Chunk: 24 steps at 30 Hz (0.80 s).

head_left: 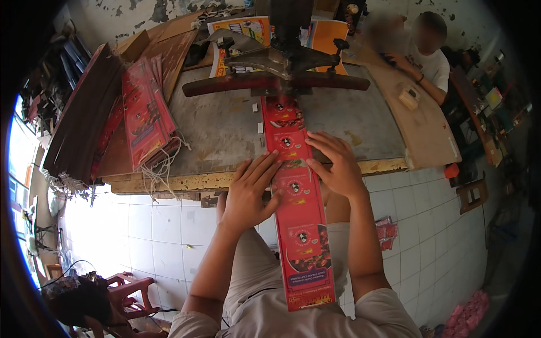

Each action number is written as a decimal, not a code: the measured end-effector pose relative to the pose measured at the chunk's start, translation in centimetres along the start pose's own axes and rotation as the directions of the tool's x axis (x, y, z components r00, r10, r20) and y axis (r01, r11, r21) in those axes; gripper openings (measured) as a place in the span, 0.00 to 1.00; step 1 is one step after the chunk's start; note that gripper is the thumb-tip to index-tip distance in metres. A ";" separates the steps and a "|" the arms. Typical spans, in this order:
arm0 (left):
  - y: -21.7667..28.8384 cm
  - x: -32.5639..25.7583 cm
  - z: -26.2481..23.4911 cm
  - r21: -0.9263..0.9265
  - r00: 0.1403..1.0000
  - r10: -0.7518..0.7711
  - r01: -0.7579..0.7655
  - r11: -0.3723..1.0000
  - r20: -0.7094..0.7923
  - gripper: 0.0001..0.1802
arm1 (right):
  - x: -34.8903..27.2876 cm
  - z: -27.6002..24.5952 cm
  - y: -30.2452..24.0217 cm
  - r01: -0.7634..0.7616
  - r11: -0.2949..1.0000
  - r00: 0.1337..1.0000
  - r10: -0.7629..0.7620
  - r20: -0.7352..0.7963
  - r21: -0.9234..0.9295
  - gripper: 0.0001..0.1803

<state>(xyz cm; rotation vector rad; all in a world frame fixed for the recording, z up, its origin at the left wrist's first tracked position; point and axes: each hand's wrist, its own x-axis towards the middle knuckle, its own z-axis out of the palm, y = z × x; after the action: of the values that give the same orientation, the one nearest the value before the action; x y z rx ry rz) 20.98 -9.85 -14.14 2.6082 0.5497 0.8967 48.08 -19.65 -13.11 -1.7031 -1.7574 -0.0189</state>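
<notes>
A long red printed strip of packaging (298,211) runs from beneath a dark metal press (286,65) across the grey tabletop (220,135). Its near end reaches past the table's front edge, over my lap. My left hand (251,191) rests along the strip's left side, fingers stretched forward and thumb out on the printed face. Opposite it, my right hand (340,166) touches the right edge with extended fingertips, its thumb lower down. Two small pale blocks (260,128) lie on the table just left of the strip. The strip's far end is hidden under the press.
Bundles of red printed strips (147,115) with loose white strings lie at the left, beside a tall dark stack (84,112). Colourful printed sheets (329,45) are behind the press. Another person (431,56) sits at the far right. A red stool (131,296) stands lower left.
</notes>
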 end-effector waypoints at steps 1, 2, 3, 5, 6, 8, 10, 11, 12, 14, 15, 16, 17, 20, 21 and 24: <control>0.0 0.1 0.0 -0.005 1.000 -0.002 0.002 1.000 0.002 0.36 | 0.1 -0.2 0.0 -0.007 1.000 1.000 0.007 0.007 0.008 0.27; 0.0 0.1 -0.1 -0.009 1.000 -0.004 0.004 1.000 0.005 0.36 | 0.1 -0.3 0.0 -0.015 1.000 1.000 0.015 0.013 0.017 0.27; 0.0 0.1 -0.2 -0.008 1.000 -0.009 0.009 1.000 0.012 0.36 | 0.2 -0.3 -0.2 -0.013 1.000 1.000 0.013 0.010 0.018 0.27; 0.1 0.2 -0.1 -0.014 1.000 -0.014 0.014 1.000 0.024 0.36 | 0.1 -0.4 -0.1 -0.012 1.000 1.000 0.012 0.003 0.011 0.27; 0.1 0.3 -0.1 -0.016 1.000 -0.014 0.015 1.000 0.027 0.36 | 0.0 -0.4 0.0 -0.008 1.000 1.000 0.008 -0.003 0.005 0.27; 0.0 0.4 -0.2 -0.017 0.999 -0.016 0.017 1.000 0.034 0.37 | 0.1 -0.3 0.1 0.003 1.000 1.000 -0.003 -0.013 -0.004 0.28; 0.1 0.4 -0.3 -0.022 0.999 -0.019 0.020 1.000 0.039 0.37 | 0.1 -0.2 0.1 -0.006 1.000 1.000 0.006 -0.009 -0.012 0.28; 0.1 0.4 -0.4 -0.024 0.999 -0.020 0.021 0.999 0.041 0.37 | 0.1 -0.2 0.1 -0.010 1.000 1.000 0.010 -0.007 -0.015 0.28; 0.1 0.4 -0.4 -0.023 0.999 -0.021 0.022 0.999 0.042 0.37 | 0.0 -0.2 0.1 -0.014 1.000 1.000 0.013 -0.003 -0.014 0.28; 0.1 0.4 -0.4 -0.023 0.999 -0.019 0.020 1.000 0.040 0.37 | 0.0 -0.2 0.1 -0.019 1.000 1.000 0.019 0.002 -0.014 0.28; 0.0 0.5 -0.5 -0.023 0.999 -0.023 0.024 0.999 0.048 0.37 | 0.0 -0.2 0.1 -0.017 1.000 1.000 0.017 0.001 -0.014 0.28; 0.0 0.4 -0.6 -0.023 0.998 -0.026 0.028 0.999 0.055 0.38 | 0.0 -0.2 0.0 -0.016 1.000 1.000 0.016 0.000 -0.014 0.28; 0.0 0.4 -0.7 -0.024 0.998 -0.030 0.032 0.999 0.063 0.38 | 0.0 -0.2 0.0 -0.014 1.000 1.000 0.014 -0.001 -0.013 0.28; 0.0 0.5 -0.7 -0.025 0.998 -0.023 0.024 0.999 0.057 0.38 | 0.0 -0.2 0.2 -0.004 1.000 1.000 0.004 0.000 -0.027 0.29; 0.0 0.5 -0.7 -0.025 0.998 -0.022 0.024 0.999 0.053 0.38 | 0.0 -0.2 0.1 -0.007 1.000 1.000 0.007 0.002 -0.021 0.28; 0.1 0.4 -0.6 -0.020 0.999 -0.022 0.023 1.000 0.047 0.38 | 0.1 -0.2 -0.1 -0.012 1.000 1.000 0.012 0.007 -0.006 0.28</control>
<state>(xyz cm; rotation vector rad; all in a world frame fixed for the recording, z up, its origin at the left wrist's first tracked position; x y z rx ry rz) 20.87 -9.63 -13.47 2.5919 0.5534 0.8275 48.13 -19.71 -12.88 -1.7200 -1.7537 -0.0120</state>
